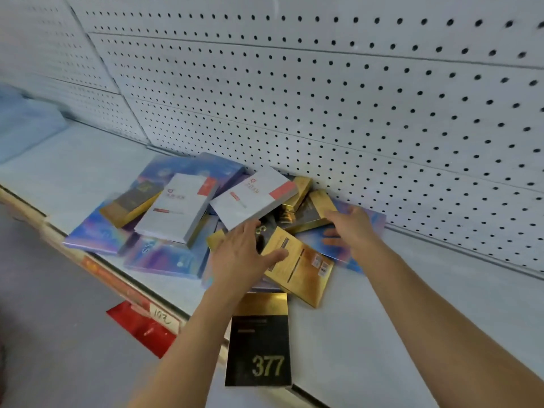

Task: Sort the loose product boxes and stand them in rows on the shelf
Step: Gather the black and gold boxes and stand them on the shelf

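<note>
Head view: white shelf (368, 334) under pegboard wall (353, 98). Far left of heap, iridescent blue boxes (97, 234) flat, white boxes (176, 210) stacked on top (all lying, none upright). Left hand (241, 254) reaches forward palm down, fingers spread and straight over heap, thumb touching gold box (300, 266). Black-and-gold "377" box (259, 340) flat at shelf front, between forearms. Right hand (350, 228) extended, fingers on another gold box (315, 213) by wall; grip unclear.

Box pile (206, 219) fills shelf (397, 313) middle, pressed against pegboard (353, 98) behind. Bare shelf open left and right of pile. Black-gold box (259, 343) blocks front edge; both hands over pile.
</note>
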Demonstrator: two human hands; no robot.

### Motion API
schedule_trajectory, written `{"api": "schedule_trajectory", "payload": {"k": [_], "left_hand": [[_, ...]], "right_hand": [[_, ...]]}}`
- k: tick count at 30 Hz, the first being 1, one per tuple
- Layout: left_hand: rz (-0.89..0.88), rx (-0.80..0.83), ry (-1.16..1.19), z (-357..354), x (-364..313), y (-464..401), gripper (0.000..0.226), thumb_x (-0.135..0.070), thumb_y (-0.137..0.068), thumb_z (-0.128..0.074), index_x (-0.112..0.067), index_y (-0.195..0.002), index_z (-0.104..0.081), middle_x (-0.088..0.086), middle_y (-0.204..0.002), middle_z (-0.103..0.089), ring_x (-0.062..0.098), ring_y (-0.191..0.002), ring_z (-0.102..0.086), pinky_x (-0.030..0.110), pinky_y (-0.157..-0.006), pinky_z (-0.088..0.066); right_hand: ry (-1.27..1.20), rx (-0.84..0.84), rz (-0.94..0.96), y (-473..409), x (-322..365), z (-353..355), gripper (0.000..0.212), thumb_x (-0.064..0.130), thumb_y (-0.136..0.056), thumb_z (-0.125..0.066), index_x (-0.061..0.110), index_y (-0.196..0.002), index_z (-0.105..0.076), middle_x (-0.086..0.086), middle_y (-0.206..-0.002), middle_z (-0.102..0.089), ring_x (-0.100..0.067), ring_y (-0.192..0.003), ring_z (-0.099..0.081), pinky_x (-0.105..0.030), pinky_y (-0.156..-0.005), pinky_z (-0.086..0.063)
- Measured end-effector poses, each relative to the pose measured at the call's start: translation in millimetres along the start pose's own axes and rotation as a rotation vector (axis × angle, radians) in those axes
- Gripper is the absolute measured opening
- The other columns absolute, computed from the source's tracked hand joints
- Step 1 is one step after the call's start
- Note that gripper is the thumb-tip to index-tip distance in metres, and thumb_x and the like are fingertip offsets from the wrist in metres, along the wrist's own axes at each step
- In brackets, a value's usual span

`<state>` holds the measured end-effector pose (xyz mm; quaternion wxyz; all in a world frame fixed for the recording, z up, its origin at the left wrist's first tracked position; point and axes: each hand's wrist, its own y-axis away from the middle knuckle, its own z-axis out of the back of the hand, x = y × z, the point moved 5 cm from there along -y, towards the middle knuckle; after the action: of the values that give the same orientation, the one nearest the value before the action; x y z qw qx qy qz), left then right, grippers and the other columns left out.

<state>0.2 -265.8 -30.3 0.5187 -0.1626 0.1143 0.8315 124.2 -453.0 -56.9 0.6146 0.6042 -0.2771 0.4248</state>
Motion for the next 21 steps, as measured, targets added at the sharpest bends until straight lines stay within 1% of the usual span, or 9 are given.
{"api": "schedule_trajectory", "payload": {"k": [1, 3, 5, 7, 8, 11, 14, 18, 21], "left_hand": [[-0.018, 0.034, -0.036, 0, -2, -5, 0.083, -0.078, -0.068, -0.062, -0.032, -0.134, -0.039, -0.008, -0.132, -0.058, 0.015, -0.118, -0.056, 0.038, -0.096, -0.048], [-0.032, 0.097, -0.052, 0, -7, -11, 0.084, -0.073, -0.068, -0.066, -0.031, -0.135, -0.04, -0.008, -0.125, -0.061, 0.014, -0.113, -0.058, 0.035, -0.092, -0.048], [-0.018, 0.16, 0.019, -2, -9, -14, 0.079, -0.064, -0.071, -0.072, -0.03, -0.135, -0.04, -0.007, -0.117, -0.063, 0.014, -0.104, -0.06, 0.034, -0.089, -0.05], [0.011, 0.232, 0.151, -6, -8, -13, 0.07, -0.056, -0.073, -0.075, -0.028, -0.13, -0.045, -0.007, -0.112, -0.065, 0.011, -0.098, -0.062, 0.037, -0.089, -0.053], [0.02, 0.274, 0.228, -8, -7, -14, 0.061, -0.052, -0.075, -0.075, -0.028, -0.125, -0.05, -0.009, -0.109, -0.066, 0.009, -0.095, -0.064, 0.037, -0.088, -0.054], [0.019, 0.356, 0.462, -7, -10, -15, 0.037, -0.039, -0.08, -0.075, -0.024, -0.11, -0.061, -0.009, -0.099, -0.067, 0.007, -0.09, -0.063, 0.029, -0.082, -0.052], [0.008, 0.338, 0.667, 0, -21, -10, 0.026, -0.027, -0.084, -0.074, -0.019, -0.104, -0.06, -0.001, -0.098, -0.066, 0.013, -0.089, -0.061, 0.025, -0.072, -0.045], [-0.047, 0.319, 0.711, -1, -40, 9, 0.02, -0.028, -0.089, -0.067, -0.02, -0.103, -0.056, 0.002, -0.098, -0.065, 0.018, -0.092, -0.062, 0.028, -0.075, -0.047], [-0.086, 0.296, 0.74, -3, -60, 27, 0.02, -0.025, -0.091, -0.065, -0.017, -0.106, -0.056, 0.005, -0.1, -0.066, 0.019, -0.094, -0.063, 0.026, -0.073, -0.049]], "right_hand": [[-0.005, -0.023, -0.022, -5, 1, -3, 0.064, 0.025, -0.089, -0.062, 0.009, -0.142, -0.028, -0.005, -0.087, -0.054, -0.022, -0.069, -0.061, -0.047, -0.08, -0.057], [0.012, -0.061, -0.02, -13, 3, -10, 0.06, 0.026, -0.089, -0.061, 0.005, -0.139, -0.036, -0.007, -0.084, -0.056, -0.021, -0.067, -0.059, -0.038, -0.065, -0.056], [0.051, -0.087, 0.002, -16, 4, -15, 0.043, 0.024, -0.088, -0.062, 0.004, -0.124, -0.05, -0.01, -0.083, -0.059, -0.018, -0.062, -0.056, -0.029, -0.052, -0.051], [0.044, -0.114, 0.029, -15, 2, -13, 0.025, 0.017, -0.088, -0.062, 0.003, -0.108, -0.058, -0.01, -0.076, -0.058, -0.015, -0.055, -0.053, -0.025, -0.046, -0.046], [0.023, -0.124, 0.041, -15, 0, -9, 0.018, 0.015, -0.088, -0.062, 0.005, -0.103, -0.058, -0.009, -0.072, -0.057, -0.014, -0.053, -0.052, -0.024, -0.045, -0.046], [-0.042, -0.173, 0.047, 1, -7, 14, 0.014, 0.011, -0.087, -0.062, 0.01, -0.1, -0.062, -0.008, -0.066, -0.057, -0.014, -0.048, -0.052, -0.026, -0.048, -0.05], [-0.122, -0.234, 0.096, 30, -17, 49, 0.005, 0.004, -0.085, -0.061, 0.008, -0.086, -0.065, -0.011, -0.067, -0.058, -0.014, -0.047, -0.052, -0.023, -0.045, -0.05], [-0.197, -0.283, 0.159, 76, -27, 94, 0.007, 0.005, -0.086, -0.062, 0.005, -0.091, -0.066, -0.012, -0.075, -0.064, -0.019, -0.061, -0.058, -0.03, -0.059, -0.055], [-0.258, -0.347, 0.198, 107, -38, 130, 0.005, 0.007, -0.088, -0.061, 0.01, -0.091, -0.065, -0.01, -0.08, -0.065, -0.019, -0.066, -0.059, -0.029, -0.063, -0.055]]}}
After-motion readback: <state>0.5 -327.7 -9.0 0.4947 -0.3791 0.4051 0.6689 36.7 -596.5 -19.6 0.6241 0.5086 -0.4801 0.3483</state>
